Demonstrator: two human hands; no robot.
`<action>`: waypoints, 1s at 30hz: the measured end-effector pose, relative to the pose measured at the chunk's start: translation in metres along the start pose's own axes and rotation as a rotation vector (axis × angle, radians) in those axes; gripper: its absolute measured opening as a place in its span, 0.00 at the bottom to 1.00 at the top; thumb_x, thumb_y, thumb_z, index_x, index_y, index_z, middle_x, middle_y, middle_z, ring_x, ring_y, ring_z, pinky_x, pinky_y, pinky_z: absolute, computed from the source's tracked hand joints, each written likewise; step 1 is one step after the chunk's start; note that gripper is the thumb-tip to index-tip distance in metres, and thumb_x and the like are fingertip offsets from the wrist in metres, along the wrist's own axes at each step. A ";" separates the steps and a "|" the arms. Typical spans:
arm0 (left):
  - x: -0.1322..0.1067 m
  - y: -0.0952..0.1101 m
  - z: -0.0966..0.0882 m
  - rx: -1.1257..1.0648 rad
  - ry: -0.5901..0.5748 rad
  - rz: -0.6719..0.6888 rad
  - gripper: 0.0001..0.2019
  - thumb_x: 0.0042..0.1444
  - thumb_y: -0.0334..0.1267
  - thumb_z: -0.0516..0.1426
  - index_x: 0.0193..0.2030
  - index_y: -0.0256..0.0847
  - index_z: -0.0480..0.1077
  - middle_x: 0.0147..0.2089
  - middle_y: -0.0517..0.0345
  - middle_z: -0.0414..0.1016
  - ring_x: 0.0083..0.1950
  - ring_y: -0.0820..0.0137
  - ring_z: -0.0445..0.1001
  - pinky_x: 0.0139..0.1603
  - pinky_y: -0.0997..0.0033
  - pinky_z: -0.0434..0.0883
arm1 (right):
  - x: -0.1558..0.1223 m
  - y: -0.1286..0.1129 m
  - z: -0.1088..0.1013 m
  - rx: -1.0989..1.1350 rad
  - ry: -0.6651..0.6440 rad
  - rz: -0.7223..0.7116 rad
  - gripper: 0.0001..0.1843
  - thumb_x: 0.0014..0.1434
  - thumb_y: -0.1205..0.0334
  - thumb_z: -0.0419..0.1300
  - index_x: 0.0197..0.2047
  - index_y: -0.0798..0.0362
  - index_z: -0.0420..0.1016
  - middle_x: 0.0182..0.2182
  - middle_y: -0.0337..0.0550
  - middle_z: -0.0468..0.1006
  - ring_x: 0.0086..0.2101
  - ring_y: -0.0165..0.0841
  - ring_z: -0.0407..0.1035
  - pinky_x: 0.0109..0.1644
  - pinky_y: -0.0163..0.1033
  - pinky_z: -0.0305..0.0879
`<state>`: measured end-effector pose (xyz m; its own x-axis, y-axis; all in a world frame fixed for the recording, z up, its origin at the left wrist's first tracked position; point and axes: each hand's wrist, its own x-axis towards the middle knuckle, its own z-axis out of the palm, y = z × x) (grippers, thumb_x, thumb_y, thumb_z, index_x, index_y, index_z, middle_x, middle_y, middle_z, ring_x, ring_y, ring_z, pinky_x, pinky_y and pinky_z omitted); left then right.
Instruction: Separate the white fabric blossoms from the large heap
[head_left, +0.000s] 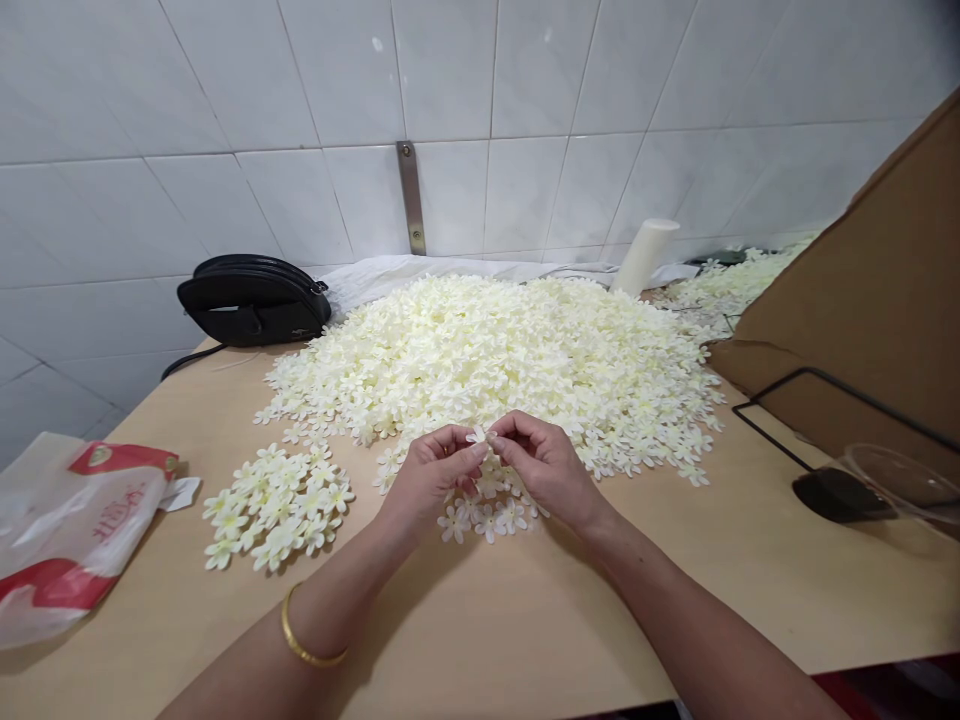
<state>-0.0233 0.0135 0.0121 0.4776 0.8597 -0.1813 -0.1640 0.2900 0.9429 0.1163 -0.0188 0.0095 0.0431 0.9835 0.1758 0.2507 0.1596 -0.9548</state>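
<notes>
Between the fingertips of both hands is a small white artificial flower, raised just above the table. My left hand pinches it from one side, and my right hand pinches it from the other. Beneath the hands lie several loose flowers, partly covered by the fingers. Right behind them rises a large heap of pale cream flowers. A smaller cluster of flowers with yellowish centres is spread to the left of my left forearm.
At the back left stands a black bag against the tiled wall. A red and white plastic bag lies at the left edge. A white cylinder leans behind the heap. To the right are a cardboard sheet and a black wire frame.
</notes>
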 end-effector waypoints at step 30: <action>0.000 -0.007 -0.001 0.164 -0.022 0.060 0.16 0.48 0.46 0.54 0.18 0.38 0.57 0.16 0.66 0.56 0.16 0.80 0.54 0.16 0.79 0.53 | 0.001 0.004 -0.002 0.095 -0.016 0.057 0.10 0.54 0.59 0.52 0.25 0.55 0.64 0.19 0.34 0.61 0.22 0.24 0.56 0.26 0.31 0.54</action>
<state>-0.0231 0.0121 0.0057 0.4903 0.8634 -0.1190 -0.0508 0.1647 0.9850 0.1190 -0.0174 0.0058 0.0390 0.9923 0.1177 0.1552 0.1104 -0.9817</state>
